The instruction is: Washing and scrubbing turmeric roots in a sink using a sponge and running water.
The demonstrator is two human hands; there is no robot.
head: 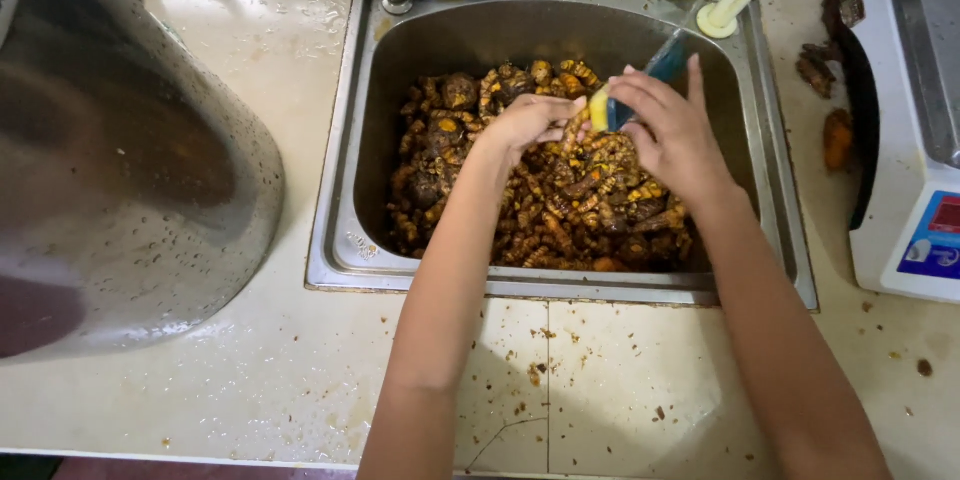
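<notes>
Turmeric roots (560,202), knobbly orange-and-brown pieces, fill the stainless steel sink (340,240) set into your cream tiled counter (620,390), heaped mostly from the middle toward the sink's right wall. Your left hand (530,123) is curled over the heap near the sink's back wall, fingertips pinched on one small root piece right where it meets the brush. Your right hand (672,130) is closed around a blue-handled brush with a yellow head (612,108); the yellow end points left toward your left hand and the handle runs up and right toward the sink's back right corner. The two hands almost touch, with the brush head between them, so the held piece lies just left of the brush. A large steel pot (120,160) lies on its side at the counter's left edge, and a white digital scale (915,140) sits along the right edge, well apart from both hands.
</notes>
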